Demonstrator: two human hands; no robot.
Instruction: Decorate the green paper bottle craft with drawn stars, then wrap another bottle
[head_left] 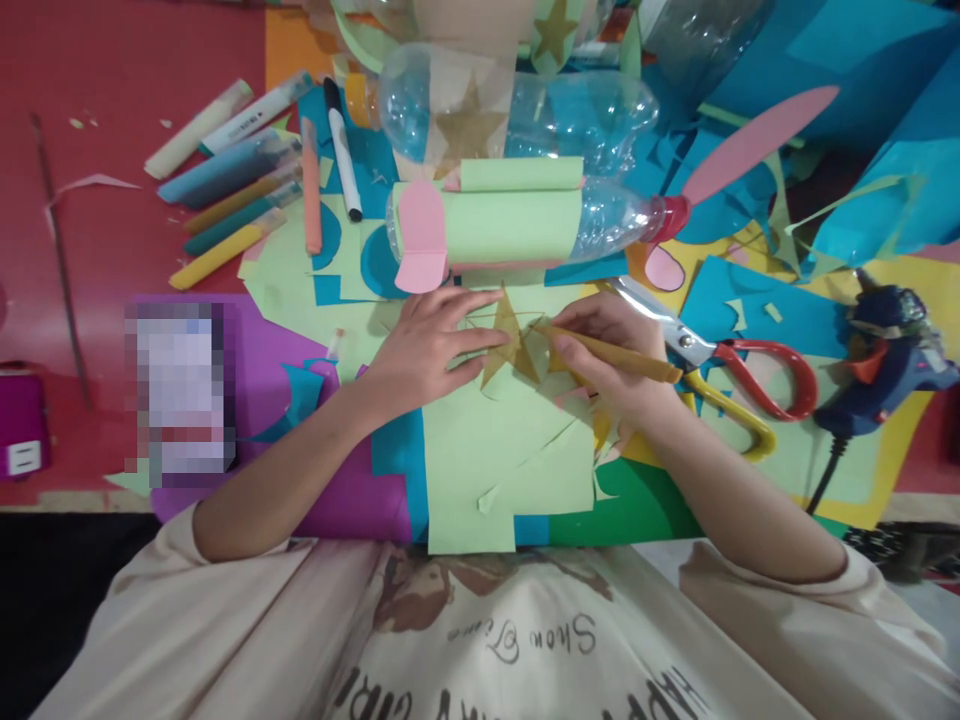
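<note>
A gold-brown star lies on a sheet of light green paper in front of me. My left hand rests flat, its fingers spread and the fingertips pressing on the star. Between the fingers of my right hand is a brown marker, its tip at the star's right arm. Just beyond my hands lies a plastic bottle wrapped in green paper, with pink paper pieces and a red cap. Scissors with red and yellow handles lie close to my right hand.
Several markers lie at the upper left, above a phone on purple paper. Another bottle with a star lies at the back. A blue glue gun is at the right, and blue paper scraps lie beyond it.
</note>
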